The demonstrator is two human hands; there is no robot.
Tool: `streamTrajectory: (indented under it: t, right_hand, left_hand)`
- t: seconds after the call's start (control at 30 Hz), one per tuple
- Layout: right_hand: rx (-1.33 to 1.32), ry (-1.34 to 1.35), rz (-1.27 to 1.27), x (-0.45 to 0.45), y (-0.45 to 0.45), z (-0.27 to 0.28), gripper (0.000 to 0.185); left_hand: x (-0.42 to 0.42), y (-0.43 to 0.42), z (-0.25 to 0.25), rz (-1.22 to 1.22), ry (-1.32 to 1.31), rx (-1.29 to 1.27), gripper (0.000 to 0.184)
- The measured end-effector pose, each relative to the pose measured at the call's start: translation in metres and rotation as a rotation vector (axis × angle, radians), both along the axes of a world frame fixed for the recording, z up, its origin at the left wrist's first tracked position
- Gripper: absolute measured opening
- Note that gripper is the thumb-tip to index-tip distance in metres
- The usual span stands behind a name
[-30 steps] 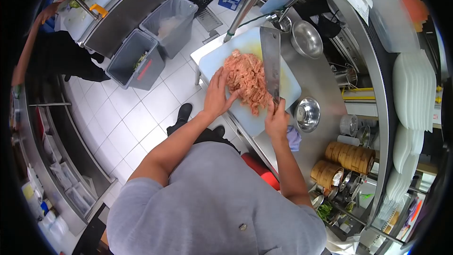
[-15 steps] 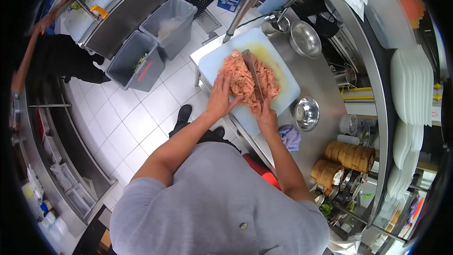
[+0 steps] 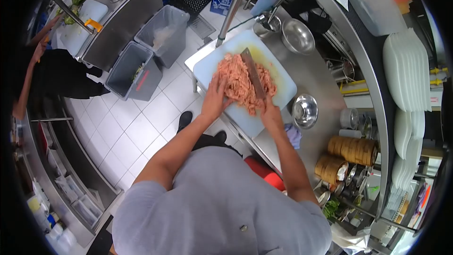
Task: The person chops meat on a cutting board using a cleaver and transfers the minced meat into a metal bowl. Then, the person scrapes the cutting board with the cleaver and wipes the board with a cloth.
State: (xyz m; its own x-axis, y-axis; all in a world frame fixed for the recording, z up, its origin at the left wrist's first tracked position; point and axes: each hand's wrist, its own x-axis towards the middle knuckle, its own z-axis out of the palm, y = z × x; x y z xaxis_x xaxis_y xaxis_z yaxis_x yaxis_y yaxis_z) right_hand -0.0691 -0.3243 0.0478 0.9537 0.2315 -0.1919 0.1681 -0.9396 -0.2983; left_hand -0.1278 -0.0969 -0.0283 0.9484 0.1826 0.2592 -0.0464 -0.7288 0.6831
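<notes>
A heap of pink minced meat (image 3: 236, 82) lies on a white cutting board (image 3: 288, 82) with a yellowish wet patch on its far right. My right hand (image 3: 271, 113) is closed round the handle of a cleaver (image 3: 253, 72). The cleaver's blade points away from me and lies across the right part of the meat. My left hand (image 3: 214, 98) rests against the left edge of the heap, its fingers stretched out over the mince. A small steel bowl (image 3: 305, 111) and a crumpled purple cloth (image 3: 293, 135) are right of my right hand.
A larger steel bowl (image 3: 298, 37) and a metal pot (image 3: 267, 26) stand beyond the board. Bamboo steamers (image 3: 353, 150) sit at right, below stacked white plates (image 3: 406, 71). Two grey bins (image 3: 134, 73) stand on the floor at left, near another person (image 3: 61, 73) at a counter.
The cleaver stays in my right hand, its blade lying a little flatter on the meat. My left hand has drawn back slightly to the heap's edge. The camera view has shifted slightly.
</notes>
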Motion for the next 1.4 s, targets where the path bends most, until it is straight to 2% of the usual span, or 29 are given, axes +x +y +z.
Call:
streamTrajectory:
  t: [0.03,0.1,0.13,0.2,0.23,0.3,0.4,0.43,0.5,0.53,0.63,0.7,0.73,0.8,0.83,0.93,1.1,1.23,1.3,1.4]
  right_hand:
    - [-0.006,0.018,-0.014,-0.013,-0.003,0.014,0.033]
    - [0.284,-0.093,0.08,-0.007,0.007,0.049,0.03]
    - [0.28,-0.089,0.089,-0.008,0.01,0.052,0.03]
    - [0.413,-0.121,-0.089,-0.024,0.016,0.051,0.029]
    - [0.413,-0.116,-0.104,-0.026,0.015,0.03,0.029]
    - [0.006,-0.005,-0.019,-0.018,0.011,-0.024,0.027]
    - [0.088,0.101,-0.055,-0.01,0.014,0.03,0.026]
    - [0.093,0.103,-0.086,-0.022,0.004,0.029,0.026]
    - [0.393,-0.027,-0.124,-0.037,-0.011,0.025,0.028]
    - [0.392,-0.03,-0.135,-0.048,-0.02,0.023,0.028]
    - [0.434,-0.168,-0.346,-0.092,-0.047,0.007,0.031]
    - [0.822,0.177,-0.687,-0.112,-0.06,-0.011,0.036]
    - [0.823,0.17,-0.701,-0.12,-0.061,-0.021,0.036]
    - [0.982,0.25,-0.941,-0.134,-0.058,-0.035,0.034]
    - [1.027,0.3,-0.98,-0.138,-0.052,-0.035,0.034]
    - [1.019,0.412,-0.916,-0.141,-0.029,-0.04,0.034]
    - [1.019,0.491,-0.782,-0.115,0.029,-0.035,0.045]
    - [1.003,0.478,-0.781,-0.095,0.06,-0.026,0.043]
    - [0.984,0.461,-0.745,-0.087,0.067,-0.015,0.035]
    - [1.032,0.479,-0.733,-0.076,0.071,-0.01,0.036]
  left_hand:
    - [-0.01,-0.004,-0.001,-0.014,0.018,-0.006,0.101]
    - [0.002,0.002,0.002,-0.006,0.019,-0.006,0.102]
    - [0.005,0.004,0.006,0.002,0.021,-0.011,0.102]
    - [0.0,0.002,0.011,0.006,-0.006,-0.056,0.103]
    - [-0.002,0.002,0.011,-0.007,0.002,-0.054,0.103]
    - [0.002,0.0,0.013,0.009,-0.017,-0.017,0.103]
    - [0.007,0.003,0.017,-0.023,-0.019,-0.075,0.105]
    - [0.004,0.002,0.017,-0.054,-0.014,-0.071,0.105]
    - [0.018,0.009,0.019,0.014,0.023,-0.129,0.104]
    - [0.023,0.013,0.017,0.003,0.024,-0.13,0.104]
    - [0.039,0.021,0.012,0.082,-0.006,-0.202,0.094]
    - [0.053,0.022,0.009,0.045,0.003,-0.21,0.094]
    - [0.058,0.021,0.008,0.035,0.01,-0.22,0.093]
    - [0.061,0.016,0.008,0.02,0.019,-0.222,0.094]
    - [0.064,0.015,0.009,0.018,0.022,-0.224,0.094]
    - [0.065,0.01,0.008,0.012,0.016,-0.24,0.095]
    - [0.07,0.007,0.021,-0.054,0.005,-0.263,0.101]
    - [0.071,0.004,0.026,-0.083,0.016,-0.138,0.113]
    - [0.07,0.0,0.035,-0.094,0.038,-0.088,0.115]
    - [0.074,-0.007,0.034,-0.113,0.013,-0.064,0.116]
